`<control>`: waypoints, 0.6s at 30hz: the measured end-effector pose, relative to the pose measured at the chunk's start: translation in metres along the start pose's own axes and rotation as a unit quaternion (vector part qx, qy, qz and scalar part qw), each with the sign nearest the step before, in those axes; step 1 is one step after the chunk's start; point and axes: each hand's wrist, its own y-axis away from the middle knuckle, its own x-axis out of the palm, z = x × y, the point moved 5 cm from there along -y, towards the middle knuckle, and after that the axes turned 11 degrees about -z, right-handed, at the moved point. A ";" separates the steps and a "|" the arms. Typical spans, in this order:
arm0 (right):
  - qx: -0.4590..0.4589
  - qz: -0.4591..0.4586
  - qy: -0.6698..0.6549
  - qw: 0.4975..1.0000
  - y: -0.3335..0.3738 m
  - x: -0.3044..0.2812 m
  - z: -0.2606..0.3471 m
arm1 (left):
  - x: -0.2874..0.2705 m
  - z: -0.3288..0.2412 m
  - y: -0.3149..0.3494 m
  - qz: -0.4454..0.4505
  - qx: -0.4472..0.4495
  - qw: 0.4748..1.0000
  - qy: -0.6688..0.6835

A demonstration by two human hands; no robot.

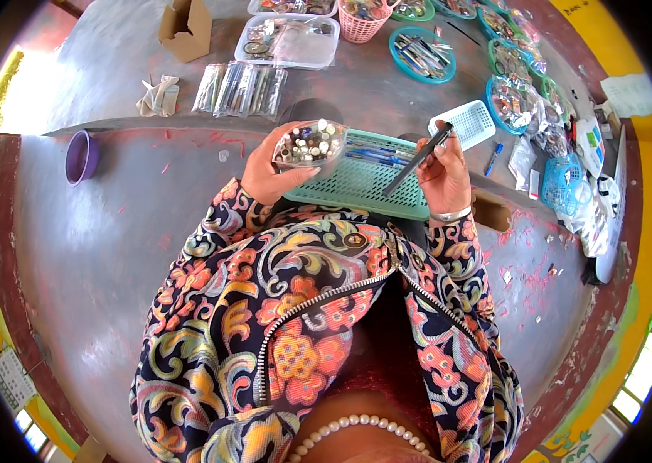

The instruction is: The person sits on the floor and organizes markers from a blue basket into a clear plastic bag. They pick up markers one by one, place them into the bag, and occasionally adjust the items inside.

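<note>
Two hands at work, both w/ something in them, & a mint basket [357, 199] btwn them. L hand [270, 176] grasps a clear pack [310, 145] of small bits w/ white & dark ends, held over basket's left end; can't tell if pack touches it. R hand [448, 174] pinches a dark pen [412, 166] btwn thumb & fingers, slanting down-left over basket's right end. Blue pens [378, 151] lie inside basket. Just beyond basket's right end: small white basket [471, 123]; a loose blue pen [494, 159] farther right of mint basket. Beyond basket, to left: packs of pens [241, 90], clear tub [289, 48] behind. Beyond basket, to right: round blue tray [397, 63] of pens. Purple bowl [81, 157] well left of basket.
</note>
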 end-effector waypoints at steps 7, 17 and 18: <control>0.007 -0.028 -0.102 0.994 -0.008 -0.016 -0.006 | 0.001 -0.002 0.000 0.000 0.003 1.000 -0.010; -0.122 0.001 0.046 0.991 0.006 0.032 0.019 | 0.002 -0.002 0.003 0.026 -0.005 0.999 -0.028; -0.133 0.021 0.065 0.989 0.013 0.046 0.023 | 0.002 -0.003 0.003 0.020 0.003 0.999 -0.031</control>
